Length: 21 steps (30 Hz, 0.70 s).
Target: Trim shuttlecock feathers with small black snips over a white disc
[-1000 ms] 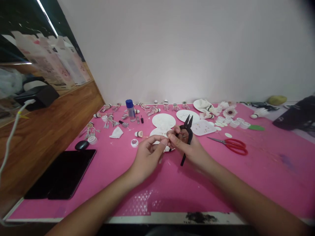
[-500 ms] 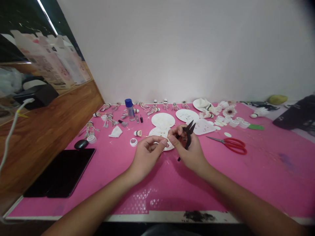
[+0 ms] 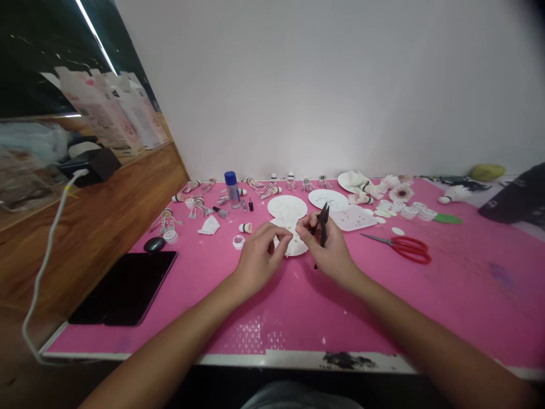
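My right hand (image 3: 330, 247) is wrapped round dark pliers (image 3: 323, 224), whose jaws point up. Its thumb and forefinger are brought together beside my left hand (image 3: 261, 253). The left thumb and fingertips nearly meet; anything between them is too small to make out. Both hands are over the near edge of a white plate (image 3: 297, 245) with small bits on it. Behind it lies another white plate (image 3: 287, 207). A small shuttlecock (image 3: 246, 228) and an open round jar (image 3: 239, 242) are left of the hands.
Red-handled scissors (image 3: 411, 249) lie at the right, near white jars (image 3: 409, 212) and a white tray (image 3: 353, 218). A blue-capped bottle (image 3: 232, 190) stands at the back left. Black tablets (image 3: 123, 288) and a black mouse (image 3: 154, 245) lie at the left.
The view has shifted slightly left. My hands have moved a little apart at the fingertips, and the pliers have turned more upright in my right hand.
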Motion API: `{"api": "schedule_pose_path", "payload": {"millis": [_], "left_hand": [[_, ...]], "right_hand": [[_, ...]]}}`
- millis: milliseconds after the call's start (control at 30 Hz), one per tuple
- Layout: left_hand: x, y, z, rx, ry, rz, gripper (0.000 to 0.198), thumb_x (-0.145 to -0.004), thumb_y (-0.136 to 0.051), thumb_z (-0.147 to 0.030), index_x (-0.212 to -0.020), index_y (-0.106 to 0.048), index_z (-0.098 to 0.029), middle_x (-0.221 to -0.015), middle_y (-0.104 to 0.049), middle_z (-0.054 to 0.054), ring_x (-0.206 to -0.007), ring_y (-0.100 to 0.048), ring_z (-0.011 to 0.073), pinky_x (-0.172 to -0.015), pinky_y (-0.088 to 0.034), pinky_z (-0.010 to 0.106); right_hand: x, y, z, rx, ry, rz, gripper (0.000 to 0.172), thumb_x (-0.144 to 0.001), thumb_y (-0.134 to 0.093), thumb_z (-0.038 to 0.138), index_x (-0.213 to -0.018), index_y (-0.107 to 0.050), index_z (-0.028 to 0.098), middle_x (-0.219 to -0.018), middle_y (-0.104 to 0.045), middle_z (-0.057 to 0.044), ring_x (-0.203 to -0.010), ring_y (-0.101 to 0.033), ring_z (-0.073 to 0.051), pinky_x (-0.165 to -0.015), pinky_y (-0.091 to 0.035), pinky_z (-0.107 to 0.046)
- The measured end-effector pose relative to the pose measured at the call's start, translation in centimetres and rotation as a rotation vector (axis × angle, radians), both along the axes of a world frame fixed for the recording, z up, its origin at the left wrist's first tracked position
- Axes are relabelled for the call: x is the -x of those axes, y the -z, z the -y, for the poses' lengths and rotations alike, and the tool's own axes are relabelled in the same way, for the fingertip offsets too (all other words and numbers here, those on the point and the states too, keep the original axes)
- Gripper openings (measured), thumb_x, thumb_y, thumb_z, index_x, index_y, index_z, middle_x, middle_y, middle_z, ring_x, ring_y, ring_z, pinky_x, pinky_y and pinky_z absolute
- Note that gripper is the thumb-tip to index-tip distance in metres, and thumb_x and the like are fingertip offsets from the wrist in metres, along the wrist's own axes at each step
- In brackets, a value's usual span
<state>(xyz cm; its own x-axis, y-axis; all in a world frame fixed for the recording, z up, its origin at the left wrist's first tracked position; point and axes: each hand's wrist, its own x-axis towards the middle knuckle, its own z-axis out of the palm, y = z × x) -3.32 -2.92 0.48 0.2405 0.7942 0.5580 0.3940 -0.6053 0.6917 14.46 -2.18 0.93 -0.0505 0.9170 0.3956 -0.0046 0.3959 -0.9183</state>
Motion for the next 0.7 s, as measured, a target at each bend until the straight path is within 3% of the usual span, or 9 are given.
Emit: {"api": "schedule_pose_path", "payload": {"millis": [367,700], "left_hand": [[0.9,0.5,-1.7,0.101,0.043,-0.031,0.022,-0.1,-0.062,-0.031,-0.098,-0.079,-0.016,-0.089,-0.072,0.007,-0.074,-0.059,0.0142,-0.07,-0.045,0.027],[1.0,1.0,-1.9,0.245,0.047,0.169,0.022,-0.088,-0.079,-0.038,-0.098,-0.083,-0.018,-0.091,-0.081,0.008,-0.078,-0.071,0.0185,-0.069,-0.052,0.029]], "right_hand": [[-0.5,1.1,-1.2,0.029,-0.034,0.053,0.035,-0.089,-0.074,0.041,-0.09,-0.042,0.026,-0.087,-0.057,0.002,-0.08,-0.056,-0.017,-0.076,-0.046,-0.032],[-0.5,1.2,-1.3,0.069,-0.099,0.117,0.037,-0.088,-0.073,0.044,-0.089,-0.041,0.026,-0.085,-0.056,0.001,-0.08,-0.058,-0.017,-0.076,-0.047,-0.032]]}}
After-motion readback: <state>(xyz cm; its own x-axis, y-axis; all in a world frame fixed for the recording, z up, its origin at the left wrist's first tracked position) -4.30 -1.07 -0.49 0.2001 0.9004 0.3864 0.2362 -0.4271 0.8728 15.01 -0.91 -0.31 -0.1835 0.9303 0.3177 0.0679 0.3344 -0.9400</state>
